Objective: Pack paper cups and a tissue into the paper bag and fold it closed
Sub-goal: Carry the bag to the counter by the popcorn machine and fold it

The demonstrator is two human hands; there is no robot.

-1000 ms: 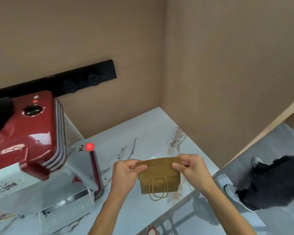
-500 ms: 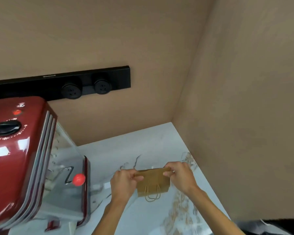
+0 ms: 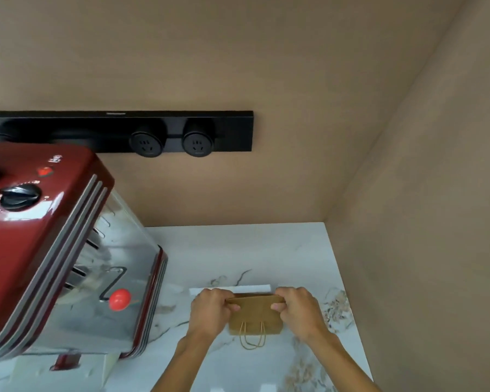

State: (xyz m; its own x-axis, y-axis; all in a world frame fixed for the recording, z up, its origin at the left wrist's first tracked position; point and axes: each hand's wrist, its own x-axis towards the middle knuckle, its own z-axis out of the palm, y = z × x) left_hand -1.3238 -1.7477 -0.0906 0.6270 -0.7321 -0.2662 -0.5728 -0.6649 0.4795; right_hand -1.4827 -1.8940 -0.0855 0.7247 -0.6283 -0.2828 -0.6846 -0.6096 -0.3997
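Note:
A small brown paper bag [image 3: 255,316] stands on the white marble counter [image 3: 238,250] with its top folded over and its string handles hanging at the front. My left hand [image 3: 210,312] pinches the folded top at its left end. My right hand [image 3: 300,309] pinches the right end. A flat white strip [image 3: 255,288] lies on the counter just behind the bag. No paper cups or tissue show; the bag's inside is hidden.
A red and chrome countertop appliance [image 3: 54,250] with a red knob [image 3: 119,299] stands close on the left. A black socket rail [image 3: 125,131] runs along the brown back wall. A brown side wall [image 3: 422,222] borders the counter on the right.
The view has swung left and up, away from the floor and a person's feet at the right. Both hands have stayed on the bag's folded top, now lower and pressed flatter.

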